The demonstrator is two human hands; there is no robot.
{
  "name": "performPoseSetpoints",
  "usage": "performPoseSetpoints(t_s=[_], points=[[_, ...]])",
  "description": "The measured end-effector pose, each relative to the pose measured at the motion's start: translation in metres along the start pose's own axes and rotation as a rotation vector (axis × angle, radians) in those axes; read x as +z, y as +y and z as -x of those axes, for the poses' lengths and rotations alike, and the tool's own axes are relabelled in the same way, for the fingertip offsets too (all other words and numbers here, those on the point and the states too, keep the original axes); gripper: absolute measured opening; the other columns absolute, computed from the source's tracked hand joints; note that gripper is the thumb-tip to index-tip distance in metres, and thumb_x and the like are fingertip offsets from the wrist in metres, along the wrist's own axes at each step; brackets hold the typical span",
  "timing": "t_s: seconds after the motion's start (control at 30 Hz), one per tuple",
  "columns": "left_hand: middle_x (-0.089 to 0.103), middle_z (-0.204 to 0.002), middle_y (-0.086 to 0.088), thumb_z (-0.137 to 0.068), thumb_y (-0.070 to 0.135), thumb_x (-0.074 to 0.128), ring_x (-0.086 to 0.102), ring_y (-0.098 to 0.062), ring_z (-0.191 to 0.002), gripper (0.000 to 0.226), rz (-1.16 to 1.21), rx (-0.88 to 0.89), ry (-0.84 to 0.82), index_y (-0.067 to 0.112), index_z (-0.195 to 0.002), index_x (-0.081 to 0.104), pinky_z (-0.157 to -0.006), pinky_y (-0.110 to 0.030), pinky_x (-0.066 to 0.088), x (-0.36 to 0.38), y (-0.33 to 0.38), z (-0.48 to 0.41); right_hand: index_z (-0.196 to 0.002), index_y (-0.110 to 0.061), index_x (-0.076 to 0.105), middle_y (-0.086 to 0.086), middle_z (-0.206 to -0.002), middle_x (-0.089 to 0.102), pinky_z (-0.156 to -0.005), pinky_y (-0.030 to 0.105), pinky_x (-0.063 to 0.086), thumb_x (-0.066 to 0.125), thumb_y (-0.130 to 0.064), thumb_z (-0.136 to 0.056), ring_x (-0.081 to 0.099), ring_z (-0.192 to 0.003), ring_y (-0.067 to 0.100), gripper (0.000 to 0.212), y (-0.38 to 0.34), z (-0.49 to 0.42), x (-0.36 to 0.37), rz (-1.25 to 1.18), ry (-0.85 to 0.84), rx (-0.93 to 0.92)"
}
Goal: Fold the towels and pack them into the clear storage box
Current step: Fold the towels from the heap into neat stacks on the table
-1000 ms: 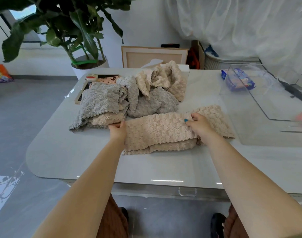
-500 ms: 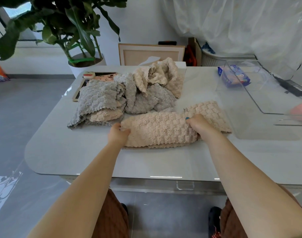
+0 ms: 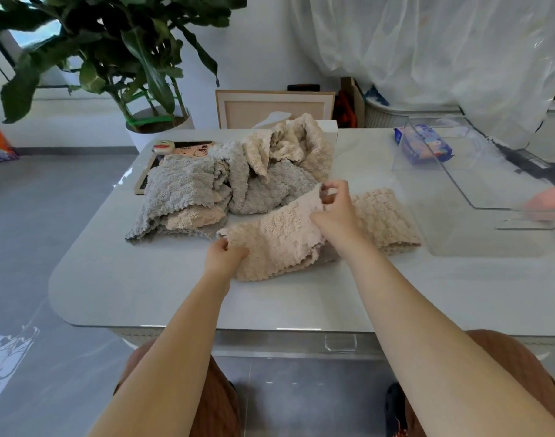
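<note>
Nearest, on the white desk (image 3: 144, 294): left hand (image 3: 223, 254) pinching the near-left corner of a beige towel (image 3: 281, 236). Just beyond, right hand (image 3: 334, 209) clamped on its lifted far edge, other end lying flat. Behind, a heap of grey and beige towels (image 3: 232, 181). Far right, clear storage box (image 3: 478, 184), a blue packet (image 3: 422, 148) at its back.
</note>
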State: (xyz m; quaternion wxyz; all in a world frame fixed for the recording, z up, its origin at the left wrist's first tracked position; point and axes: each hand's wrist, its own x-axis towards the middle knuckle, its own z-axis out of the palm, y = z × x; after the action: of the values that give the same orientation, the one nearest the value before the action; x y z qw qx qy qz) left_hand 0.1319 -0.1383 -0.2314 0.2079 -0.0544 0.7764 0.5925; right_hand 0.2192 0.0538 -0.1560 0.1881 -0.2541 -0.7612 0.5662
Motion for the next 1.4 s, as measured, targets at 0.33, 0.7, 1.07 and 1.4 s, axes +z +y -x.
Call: performPoseSetpoints(t_s=[0.33,0.7,1.07,1.4], points=[[0.071,-0.109,-0.012,-0.099,0.051,0.035,0.069,-0.026,-0.097,0.052,0.495,-0.145,-0.23,0.011,-0.116,0.065,-0.076,-0.038,0.057,-0.031,0.001,0.017,-0.149,-0.024,0.016,0.0,-0.144,0.04,-0.091,0.029,0.045,0.053,-0.005,-0.087,0.046,-0.124,0.018,0.075,0.003,0.033,0.111,0.035,-0.526,0.125],[0.069,-0.098,-0.01,-0.097,0.019,0.051,0.07,-0.018,-0.077,0.03,0.377,-0.093,-0.226,0.004,-0.123,0.055,-0.053,-0.026,0.055,-0.017,0.013,0.019,-0.109,-0.012,0.06,0.003,-0.103,0.064,-0.072,0.031,0.045,0.047,-0.012,-0.092,0.057,-0.086,0.019,0.021,0.029,0.013,0.072,0.021,0.149,0.245],[0.061,-0.12,-0.014,-0.092,0.008,0.057,0.065,-0.024,-0.097,0.045,0.371,0.05,-0.134,0.009,-0.134,0.04,-0.08,-0.039,0.057,0.032,0.064,0.033,-0.133,-0.035,0.043,-0.006,-0.112,0.057,-0.068,0.027,0.053,0.06,-0.02,-0.092,0.065,-0.083,0.01,0.046,0.023,0.017,0.006,-0.272,-0.016,0.044],[0.056,-0.11,-0.007,-0.093,0.007,0.052,0.058,-0.023,-0.084,0.025,-0.099,0.513,-0.151,0.025,-0.109,0.046,-0.077,-0.038,0.054,0.19,0.095,0.037,-0.14,-0.025,0.047,0.007,-0.126,0.05,-0.095,0.021,0.038,0.045,-0.004,-0.094,0.053,-0.113,0.019,0.051,0.062,-0.035,-0.126,0.279,0.324,-0.163]])
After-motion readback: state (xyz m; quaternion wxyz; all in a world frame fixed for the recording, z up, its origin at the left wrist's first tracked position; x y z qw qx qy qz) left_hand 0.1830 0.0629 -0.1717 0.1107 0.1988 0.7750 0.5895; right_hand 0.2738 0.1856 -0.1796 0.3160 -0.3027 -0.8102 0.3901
